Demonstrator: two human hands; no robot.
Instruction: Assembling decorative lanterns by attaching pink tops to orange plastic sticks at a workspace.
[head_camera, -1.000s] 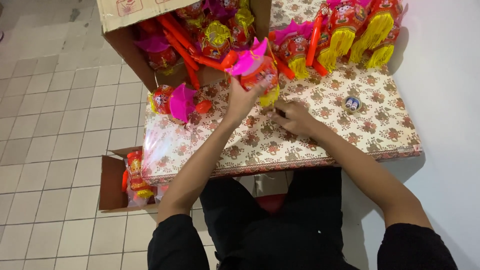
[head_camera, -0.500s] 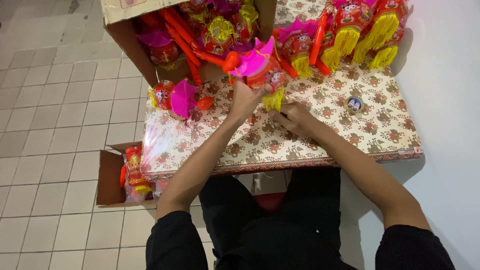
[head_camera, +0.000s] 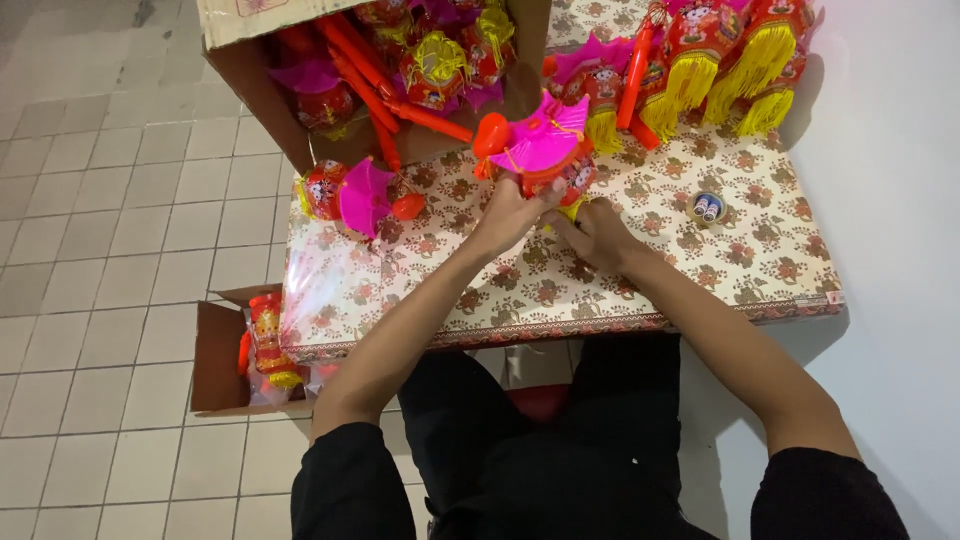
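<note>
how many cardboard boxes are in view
2. One large brown cardboard box lies open on the table's far left, full of red lantern toys. A smaller open cardboard box sits on the floor at left.

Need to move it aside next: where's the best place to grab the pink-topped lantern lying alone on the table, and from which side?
Grip the lantern by its red barrel body at the left end, coming from above. It lies on its side, the thin pink top looks easily bent, and the big box crowds the far side.

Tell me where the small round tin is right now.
The small round tin sits on the table, to the right of both hands, just below the yellow-tasselled lanterns.
</note>
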